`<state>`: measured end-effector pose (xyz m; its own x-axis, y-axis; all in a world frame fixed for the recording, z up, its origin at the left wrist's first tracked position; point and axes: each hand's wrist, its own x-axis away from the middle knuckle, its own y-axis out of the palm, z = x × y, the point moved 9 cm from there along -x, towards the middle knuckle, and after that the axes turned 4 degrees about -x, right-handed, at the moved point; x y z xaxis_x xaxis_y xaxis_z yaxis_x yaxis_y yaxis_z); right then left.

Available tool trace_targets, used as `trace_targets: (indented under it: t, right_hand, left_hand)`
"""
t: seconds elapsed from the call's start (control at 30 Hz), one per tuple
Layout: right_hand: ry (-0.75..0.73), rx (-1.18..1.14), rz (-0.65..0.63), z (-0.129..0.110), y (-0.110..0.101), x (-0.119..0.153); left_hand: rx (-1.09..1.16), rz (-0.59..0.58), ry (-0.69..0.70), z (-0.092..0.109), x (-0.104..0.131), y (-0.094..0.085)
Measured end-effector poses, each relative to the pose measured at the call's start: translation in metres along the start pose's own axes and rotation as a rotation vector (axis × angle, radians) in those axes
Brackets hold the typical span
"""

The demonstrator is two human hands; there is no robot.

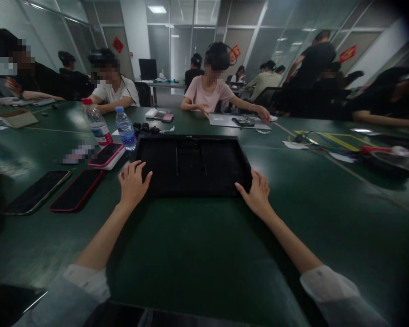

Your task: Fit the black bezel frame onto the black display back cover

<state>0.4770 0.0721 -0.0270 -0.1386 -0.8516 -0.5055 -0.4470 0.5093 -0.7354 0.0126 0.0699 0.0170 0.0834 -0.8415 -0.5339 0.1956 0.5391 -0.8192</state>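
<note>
Apparently only at the handling stage: a black rimmed panel point(221, 168) lies on the green counter point(204, 254), not lifted, a hand at each near corner; what remains does not show. Left hand point(134, 181): fingers loosely spread at the panel's left edge, contact unclear. Right hand point(254, 188): thumb over the near rim, fingers curled outside, grasping the right corner. Farther left, a red-edged phone point(77, 190); beyond, a blue-capped bottle point(125, 129); across, a co-worker point(207, 93).
</note>
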Motion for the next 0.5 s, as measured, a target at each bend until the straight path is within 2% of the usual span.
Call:
trace_targets:
  t: [0.13,0.3,0.4,0.5]
  right_hand:
    - [0.079,-0.130,0.043,0.028,-0.003,-0.009]
    - [0.112,-0.315,0.008,0.044,0.001,-0.016]
    - [0.130,-0.377,0.002,0.045,-0.001,-0.015]
    - [0.173,-0.443,-0.055,0.045,0.000,-0.012]
  left_hand:
    - [0.002,0.015,-0.186,-0.038,-0.005,-0.002]
    - [0.155,-0.102,-0.387,-0.080,-0.009,0.018]
    - [0.199,-0.120,-0.465,-0.094,-0.010,0.026]
    - [0.215,-0.122,-0.483,-0.098,-0.012,0.031]
